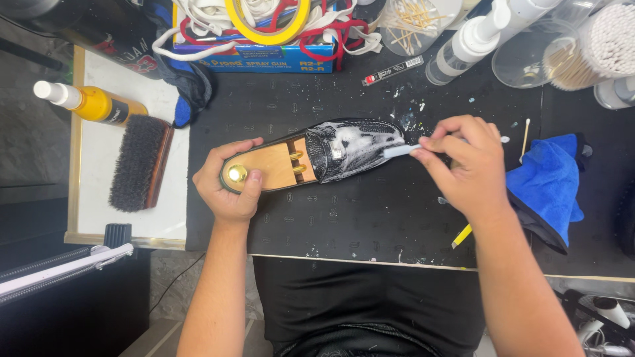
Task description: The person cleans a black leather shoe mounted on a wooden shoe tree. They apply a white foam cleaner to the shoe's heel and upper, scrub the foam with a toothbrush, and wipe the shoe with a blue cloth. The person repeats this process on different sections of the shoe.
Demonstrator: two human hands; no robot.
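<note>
A black leather loafer (350,151) lies on its side on the black mat (344,218), with a wooden shoe tree (274,166) inside and white foam over its toe. My left hand (228,182) grips the heel end, thumb beside the tree's brass knob (237,173). My right hand (463,165) pinches a small pale blue brush (399,151) whose tip rests on the foamy toe.
A blue cloth (546,182) lies right of my right hand. A dark bristle brush (137,162) and a yellow bottle (92,102) sit on the white surface at left. Along the back stand a box of laces and tape, spray bottles, and cups of cotton swabs (605,43). A yellow pencil (462,236) lies near the mat's front edge.
</note>
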